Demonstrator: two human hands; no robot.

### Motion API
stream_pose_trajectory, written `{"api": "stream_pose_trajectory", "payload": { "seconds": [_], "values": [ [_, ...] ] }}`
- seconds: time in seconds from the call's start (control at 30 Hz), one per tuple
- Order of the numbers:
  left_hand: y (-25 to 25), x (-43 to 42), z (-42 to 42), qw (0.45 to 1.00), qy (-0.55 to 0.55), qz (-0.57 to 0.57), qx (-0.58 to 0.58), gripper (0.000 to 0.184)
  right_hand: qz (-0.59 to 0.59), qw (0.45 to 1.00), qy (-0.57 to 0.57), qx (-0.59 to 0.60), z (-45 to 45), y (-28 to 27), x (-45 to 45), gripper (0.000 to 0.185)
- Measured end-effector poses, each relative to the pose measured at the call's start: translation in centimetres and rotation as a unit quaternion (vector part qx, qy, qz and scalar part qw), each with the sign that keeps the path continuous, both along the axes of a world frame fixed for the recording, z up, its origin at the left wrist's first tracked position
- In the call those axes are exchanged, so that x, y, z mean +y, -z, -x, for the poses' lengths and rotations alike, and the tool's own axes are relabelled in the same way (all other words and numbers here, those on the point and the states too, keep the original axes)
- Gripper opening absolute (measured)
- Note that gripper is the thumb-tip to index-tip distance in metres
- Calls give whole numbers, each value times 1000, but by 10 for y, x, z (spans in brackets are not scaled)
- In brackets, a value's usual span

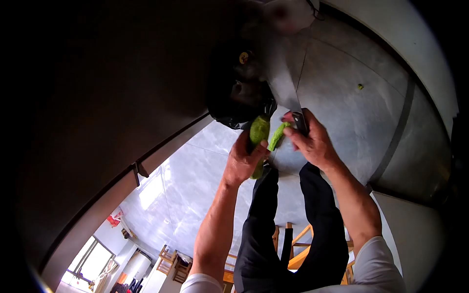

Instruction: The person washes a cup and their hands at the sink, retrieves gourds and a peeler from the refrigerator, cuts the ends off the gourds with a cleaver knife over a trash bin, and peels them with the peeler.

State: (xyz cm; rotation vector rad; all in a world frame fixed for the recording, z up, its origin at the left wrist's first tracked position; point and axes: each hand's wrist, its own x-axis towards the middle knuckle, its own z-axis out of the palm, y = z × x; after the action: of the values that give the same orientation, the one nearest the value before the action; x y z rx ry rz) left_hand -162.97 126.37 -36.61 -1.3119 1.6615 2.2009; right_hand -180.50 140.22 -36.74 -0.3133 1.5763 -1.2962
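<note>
My left hand (243,157) is closed around a long green gourd (260,131), perhaps a loofah or cucumber; its lower end shows below the fingers. My right hand (312,139) grips the black handle of a knife (286,88), its broad blade pointing up and away from me. A bright green strip of peel (278,136) is at the thumb and fingertips of that hand, just right of the gourd. Beyond my left hand is a black plastic bag (227,119), open at the top, with its contents too dark to make out.
A dark panel or tabletop edge (171,139) runs along the left. On the grey tiled floor (342,112) lies a small green scrap (360,87). My legs in dark trousers (317,195) are below my hands. Wooden stools (168,259) stand behind, near a window (88,259).
</note>
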Motion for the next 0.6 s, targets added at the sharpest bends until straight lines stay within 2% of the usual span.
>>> {"api": "stream_pose_trajectory", "payload": {
  "seconds": [0.03, 0.1, 0.17, 0.2, 0.23, 0.3, 0.37, 0.5, 0.6],
  "values": [
    [8, -1, -3, 998, -17, 45, -31, 40, -4, 981, -47, 189, 5, 0, 6, 37],
    [22, -11, -13, 983, 39, 172, -59, 36, -16, 958, -114, 264, 15, -17, 17, 35],
    [30, -17, -18, 976, 44, 194, -87, 36, 4, 956, -106, 275, 12, -15, 37, 35],
    [29, -20, -16, 969, 50, 214, -114, 35, 5, 946, -156, 283, 13, -16, 45, 34],
    [27, -22, -14, 969, 50, 214, -114, 35, 6, 934, -205, 291, 13, -17, 50, 34],
    [22, -26, -10, 981, 15, 161, -107, 35, 15, 925, -222, 307, 14, -19, 54, 34],
    [28, -29, -9, 980, 36, 168, -104, 33, 12, 903, -259, 341, 14, -18, 56, 34],
    [22, -32, -5, 984, 24, 149, -92, 27, 27, 878, -238, 413, 10, -8, 54, 28],
    [23, -35, -5, 982, 34, 150, -107, 26, 18, 877, -242, 415, 9, -7, 54, 28]
  ]
}}
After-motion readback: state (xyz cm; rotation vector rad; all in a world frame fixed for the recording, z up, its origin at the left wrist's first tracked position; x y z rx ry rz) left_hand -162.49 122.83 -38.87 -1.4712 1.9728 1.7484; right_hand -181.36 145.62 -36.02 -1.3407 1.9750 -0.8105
